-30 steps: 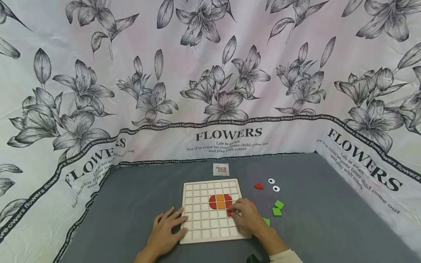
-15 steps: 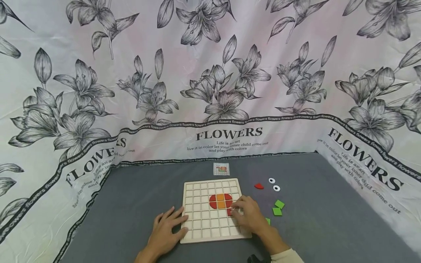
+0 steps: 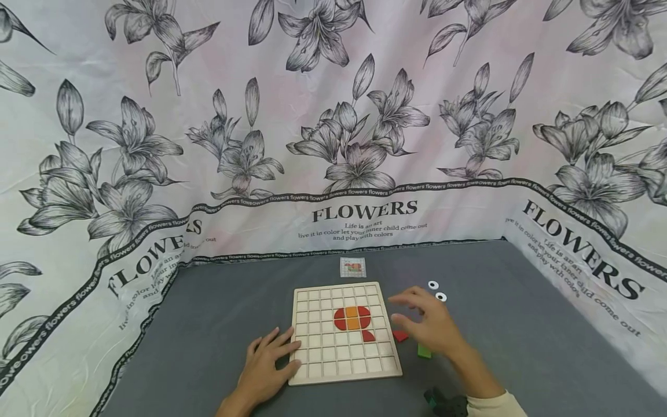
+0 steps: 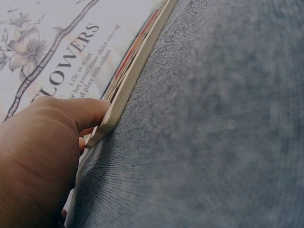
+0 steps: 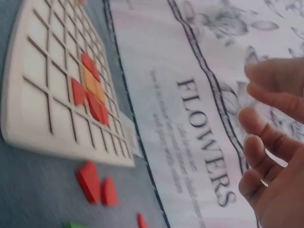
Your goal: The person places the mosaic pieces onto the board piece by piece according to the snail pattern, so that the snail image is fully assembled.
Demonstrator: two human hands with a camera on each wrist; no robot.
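Observation:
A pale wooden grid board (image 3: 325,341) lies on the grey table. Set in its cells are orange squares (image 3: 352,318) flanked by red rounded pieces, with one red quarter-round piece (image 3: 368,336) below them. My left hand (image 3: 267,365) rests at the board's left edge, fingers spread; in the left wrist view its thumb touches the board's rim (image 4: 118,102). My right hand (image 3: 432,324) hovers right of the board, fingers apart and holding nothing. Beneath it, partly covered, lie a loose red piece (image 3: 400,336) and a green piece (image 3: 424,351). Several red pieces (image 5: 89,182) show in the right wrist view.
Two white rings with dark centres (image 3: 433,285) lie beyond my right hand. A small picture card (image 3: 352,267) sits behind the board. Near the right sleeve is a dark object (image 3: 445,402). A flower-printed cloth (image 3: 365,226) walls the table's back and sides.
My right hand has let go of the red quarter-round piece, which stays in its cell, and moved right and away from the board. The left hand keeps its place.

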